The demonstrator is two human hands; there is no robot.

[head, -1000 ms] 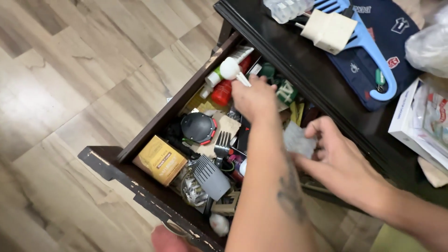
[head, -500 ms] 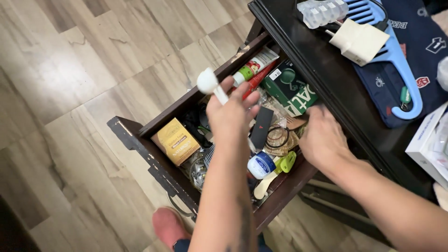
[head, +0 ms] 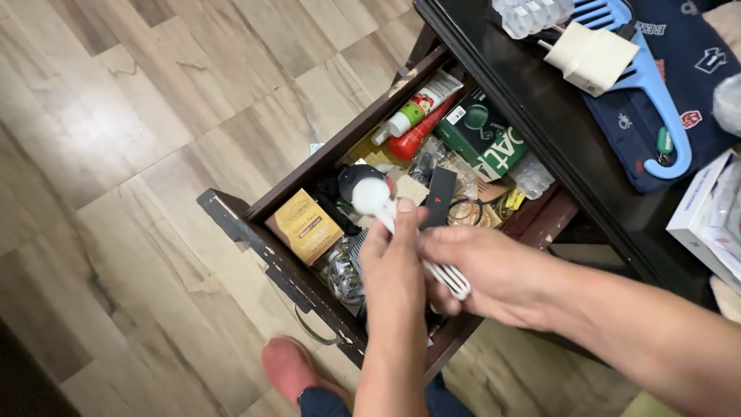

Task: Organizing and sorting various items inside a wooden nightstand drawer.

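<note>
My left hand [head: 395,262] is closed around a white plastic spoon [head: 371,196], whose round bowl points up and to the left above the open dark wooden drawer [head: 251,232]. My right hand [head: 494,274] meets it from the right and grips the ribbed white handle end [head: 455,283] that sticks out below my left fingers. Both hands hover over the near right part of the drawer and hide what lies under them.
The drawer holds a yellow box [head: 307,226], a green box [head: 478,135], a red bottle [head: 413,136], a white tube [head: 421,103] and a black slim case [head: 440,197]. On the black tabletop [head: 525,100] lie a blue hanger [head: 660,93], a beige plug [head: 590,54] and a white box [head: 702,216]. My red shoe [head: 289,367] is below.
My left hand has lowered the spoon toward me. My right hand has left the drawer's far side and taken hold of the spoon's handle end.
</note>
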